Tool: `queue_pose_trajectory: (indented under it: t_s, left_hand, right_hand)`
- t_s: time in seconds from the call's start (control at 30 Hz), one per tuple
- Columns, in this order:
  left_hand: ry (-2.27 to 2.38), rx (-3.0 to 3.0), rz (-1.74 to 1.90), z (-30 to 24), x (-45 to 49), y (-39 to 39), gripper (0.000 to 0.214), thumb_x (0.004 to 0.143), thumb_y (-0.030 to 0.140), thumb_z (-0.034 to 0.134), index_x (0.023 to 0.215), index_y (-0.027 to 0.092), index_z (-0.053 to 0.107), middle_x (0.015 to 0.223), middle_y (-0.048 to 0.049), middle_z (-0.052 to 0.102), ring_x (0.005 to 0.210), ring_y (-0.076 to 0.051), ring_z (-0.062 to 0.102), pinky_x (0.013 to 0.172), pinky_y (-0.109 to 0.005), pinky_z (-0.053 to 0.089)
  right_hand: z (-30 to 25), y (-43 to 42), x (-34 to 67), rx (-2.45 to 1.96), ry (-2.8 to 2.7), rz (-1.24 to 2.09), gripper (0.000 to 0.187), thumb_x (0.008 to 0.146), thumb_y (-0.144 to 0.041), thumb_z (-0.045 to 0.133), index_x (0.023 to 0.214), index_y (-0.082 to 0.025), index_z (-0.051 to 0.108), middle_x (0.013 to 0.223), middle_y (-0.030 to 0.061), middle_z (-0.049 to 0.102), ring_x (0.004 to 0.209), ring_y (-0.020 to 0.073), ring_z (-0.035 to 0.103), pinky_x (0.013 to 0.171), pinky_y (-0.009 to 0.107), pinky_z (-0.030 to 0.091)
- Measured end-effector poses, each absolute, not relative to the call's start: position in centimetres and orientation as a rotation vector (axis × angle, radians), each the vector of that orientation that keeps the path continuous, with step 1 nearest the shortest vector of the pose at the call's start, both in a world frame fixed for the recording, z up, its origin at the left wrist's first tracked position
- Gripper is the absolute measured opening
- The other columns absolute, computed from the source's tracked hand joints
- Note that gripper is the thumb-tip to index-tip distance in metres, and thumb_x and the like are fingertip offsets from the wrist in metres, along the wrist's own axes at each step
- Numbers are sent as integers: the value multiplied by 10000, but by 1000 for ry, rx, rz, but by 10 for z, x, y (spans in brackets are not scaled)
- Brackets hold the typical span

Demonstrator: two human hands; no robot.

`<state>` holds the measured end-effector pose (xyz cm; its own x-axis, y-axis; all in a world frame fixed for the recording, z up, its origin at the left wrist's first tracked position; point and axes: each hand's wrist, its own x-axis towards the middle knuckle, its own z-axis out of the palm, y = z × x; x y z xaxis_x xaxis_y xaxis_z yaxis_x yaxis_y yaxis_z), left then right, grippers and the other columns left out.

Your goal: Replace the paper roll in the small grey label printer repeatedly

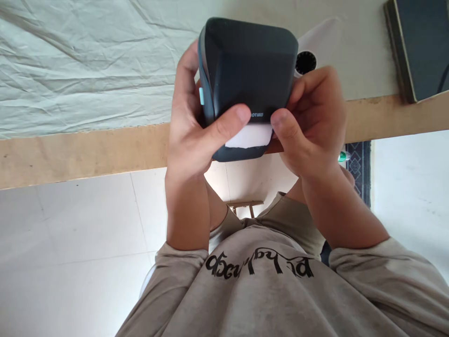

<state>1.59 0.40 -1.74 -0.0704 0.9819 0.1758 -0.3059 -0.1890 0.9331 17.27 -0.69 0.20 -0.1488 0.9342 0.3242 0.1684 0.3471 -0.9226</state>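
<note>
Printer (249,70): dark box, held over the table edge between both hands.
Label (249,136): white strip on the printer's near face.
Left hand (191,135): grasps the printer's left side, thumb on front.
Right hand (315,117): grasps the right side, thumb touching the label.
Table (87,152): wooden edge, pale cloth (87,61) on top.

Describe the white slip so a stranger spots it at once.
Above the table's wooden edge, the left hand and right hand grip a dark rounded box. On its near end, between the two thumbs, lies the white slip: the one white rectangle on that dark casing.
</note>
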Motion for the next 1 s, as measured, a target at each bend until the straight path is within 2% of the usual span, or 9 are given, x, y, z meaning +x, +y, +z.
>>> queue_pose_trajectory:
  t_s: [0.17,0.37,0.53,0.7,0.87,1.0]
  left_hand:
    - [939,1034,1422,-5,20,-10,378,690,532,669,1006,340,590,875,-16,590,958,-256,617,731,-348,487]
    - [809,1028,1444,0,21,-9,322,704,394,689,938,207,571,813,-39,511,712,-178,555,600,-306,401]
    - [763,1038,1448,-3,20,-6,295,729,346,671,955,195,557,823,-37,498,714,-154,530,621,-294,393]
    - [783,1024,1460,-2,22,-9,240,753,328,650,945,216,560,828,-30,503,727,-153,537,634,-289,400]
    - [782,1035,1413,0,18,-7,280,758,347,655,959,184,548,840,-48,514,724,-142,520,643,-289,412]
    - [764,1038,1402,-1,18,-7,300,739,360,666,969,203,552,841,-46,524,729,-154,530,639,-299,421]
  right_hand:
    - [1,-1,172,-1100,-1601,1038,423,763,-493,596,728,-207,286,658,-28,273,527,52,248,432,229,236]
    - [8,2,172,-1048,-1546,1175,447,736,-419,651,689,-210,259,625,-30,246,525,75,248,450,264,212]
    - [20,1,173,-1086,-1529,1272,430,740,-379,662,681,-207,272,613,-32,266,531,77,290,458,266,258]
    - [18,3,173,-1091,-1515,1270,450,727,-388,673,698,-204,263,620,-38,270,533,61,282,451,241,252]
    - [17,3,173,-1100,-1503,1307,458,730,-409,667,710,-202,260,655,-32,299,542,56,281,451,231,260]
    - [17,3,174,-1096,-1512,1320,457,736,-409,660,711,-203,253,659,-27,316,539,60,286,445,236,265]
